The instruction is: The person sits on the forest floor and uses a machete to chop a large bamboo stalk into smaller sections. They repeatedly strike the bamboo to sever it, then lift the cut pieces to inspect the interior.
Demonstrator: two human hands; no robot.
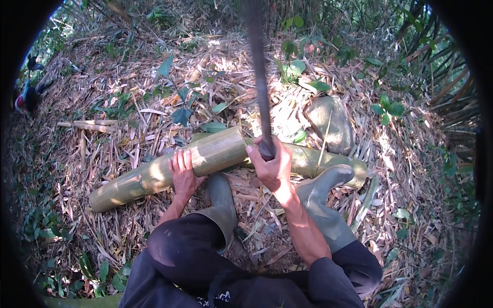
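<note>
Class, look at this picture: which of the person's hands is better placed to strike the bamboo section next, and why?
Probably the right hand: it grips the handle of a long dark tool raised over the bamboo section. The left hand lies flat on the bamboo, steadying it.

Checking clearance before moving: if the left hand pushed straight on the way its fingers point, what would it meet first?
The left hand already rests on the bamboo pole; straight beyond its fingertips lie dry leaves, as far as depth shows.

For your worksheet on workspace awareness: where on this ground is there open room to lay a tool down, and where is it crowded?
Open leaf litter lies left of the left boot, below the bamboo log, and right of the stone. It is crowded where both hands, boots and the log meet.
</note>
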